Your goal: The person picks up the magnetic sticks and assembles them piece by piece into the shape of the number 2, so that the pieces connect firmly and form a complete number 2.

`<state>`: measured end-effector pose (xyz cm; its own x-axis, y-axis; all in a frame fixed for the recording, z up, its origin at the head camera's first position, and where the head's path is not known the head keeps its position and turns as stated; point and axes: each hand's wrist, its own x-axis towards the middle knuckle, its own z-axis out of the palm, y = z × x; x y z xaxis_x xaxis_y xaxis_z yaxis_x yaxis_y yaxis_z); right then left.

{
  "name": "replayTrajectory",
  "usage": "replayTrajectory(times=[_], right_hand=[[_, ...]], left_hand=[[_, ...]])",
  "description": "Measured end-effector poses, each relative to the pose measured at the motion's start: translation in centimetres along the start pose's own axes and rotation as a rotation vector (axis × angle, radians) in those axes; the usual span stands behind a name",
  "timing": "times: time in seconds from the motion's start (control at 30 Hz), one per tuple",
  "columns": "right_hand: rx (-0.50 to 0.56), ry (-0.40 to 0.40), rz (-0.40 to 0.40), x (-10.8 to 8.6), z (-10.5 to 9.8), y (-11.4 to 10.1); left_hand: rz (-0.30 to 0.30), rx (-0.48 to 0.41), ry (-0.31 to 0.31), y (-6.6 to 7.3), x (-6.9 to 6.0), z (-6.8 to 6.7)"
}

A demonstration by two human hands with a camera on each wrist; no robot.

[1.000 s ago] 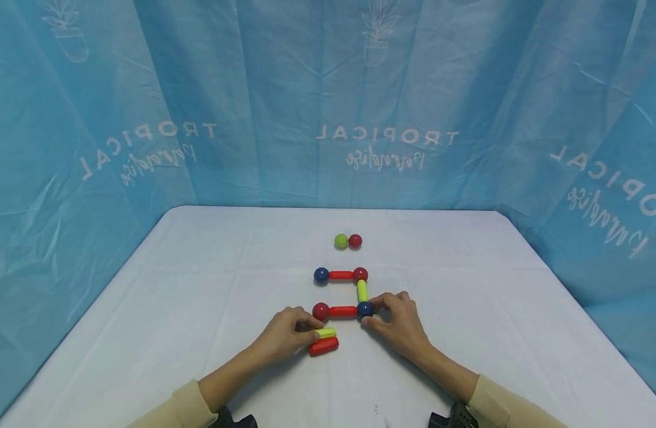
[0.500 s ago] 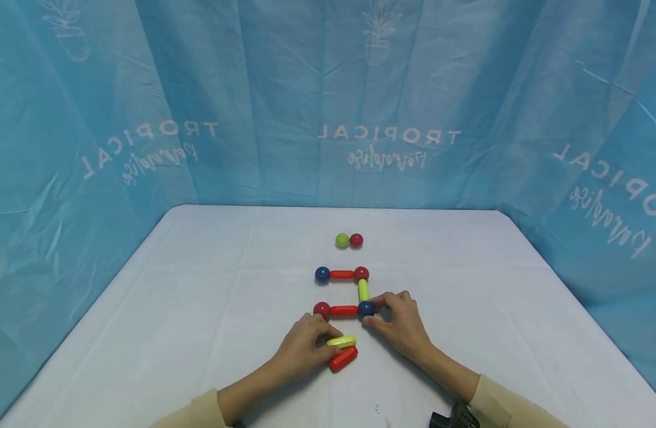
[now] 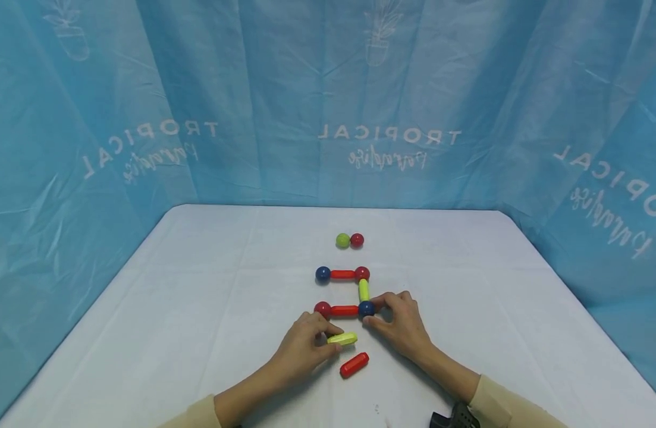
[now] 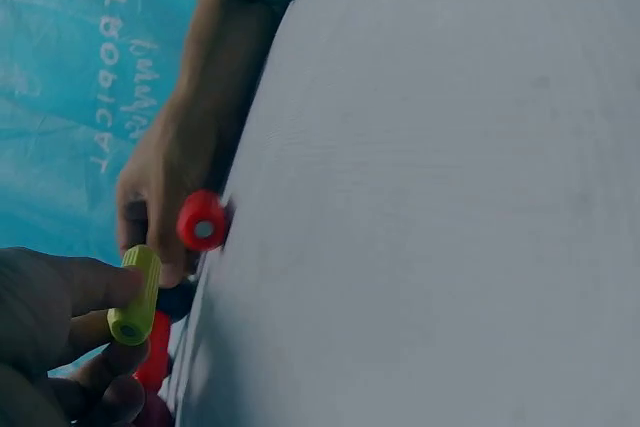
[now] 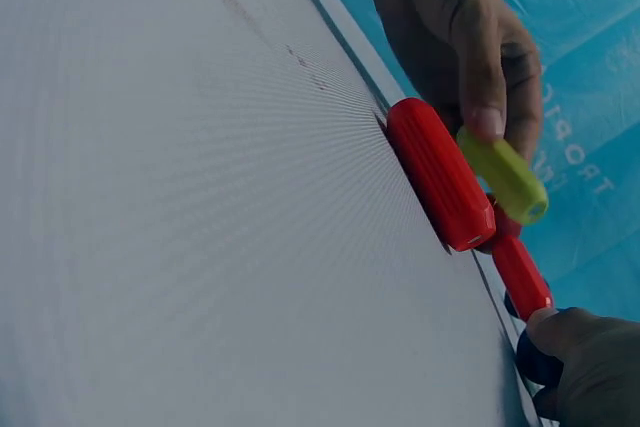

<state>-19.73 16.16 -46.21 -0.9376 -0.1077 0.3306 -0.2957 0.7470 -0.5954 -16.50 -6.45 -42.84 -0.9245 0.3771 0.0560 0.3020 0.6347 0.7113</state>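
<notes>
My left hand (image 3: 304,345) pinches a yellow-green magnetic rod (image 3: 342,339) between thumb and fingers, near the red ball (image 3: 323,310) at the chain's left end. My right hand (image 3: 399,323) grips the dark blue ball (image 3: 366,308) with thumb and fingertip. A red rod (image 3: 344,311) joins those two balls. From the blue ball a yellow-green rod (image 3: 364,290) runs back to another red ball (image 3: 362,273), and a further red rod (image 3: 342,274) leads to a blue ball (image 3: 323,274). In front of the hands lies a loose red rod (image 5: 440,173), apart from both.
Farther back on the white-covered table (image 3: 242,249), a green ball (image 3: 342,240) and a red ball (image 3: 357,240) sit side by side. A blue printed curtain (image 3: 285,107) hangs around the table's back and sides.
The left hand has shifted right and slightly nearer with the yellow-green rod. The loose red rod has slid right and nearer, separating from the yellow-green one. The right hand has stayed put.
</notes>
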Motion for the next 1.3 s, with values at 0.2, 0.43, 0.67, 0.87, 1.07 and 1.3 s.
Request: replayTrajectory(times=[0.2,0.43,0.67,0.87,1.07,1.3], right_hand=[[0.022,-0.013,0.016,0.0,-0.1,-0.1],[0.034,-0.015,0.007,0.0,-0.1,0.0],[0.028,-0.007,0.000,0.0,-0.1,0.0],[0.032,-0.005,-0.003,0.0,-0.1,0.1],[0.033,-0.006,-0.002,0.0,-0.1,0.1],[0.029,-0.009,0.003,0.0,-0.1,0.0]], left_hand=[[-0.108,-0.032,0.112,-0.9,-0.7,-1.4],[-0.174,-0.025,0.232,-2.1,-1.5,-2.4],[-0.182,-0.007,0.289,-2.8,-1.7,-2.3],[-0.181,-0.021,0.286,-3.0,-1.5,-2.1],[-0.180,-0.026,0.277,-3.2,-1.4,-2.1],[-0.194,-0.058,0.136,-3.6,-1.3,-2.7]])
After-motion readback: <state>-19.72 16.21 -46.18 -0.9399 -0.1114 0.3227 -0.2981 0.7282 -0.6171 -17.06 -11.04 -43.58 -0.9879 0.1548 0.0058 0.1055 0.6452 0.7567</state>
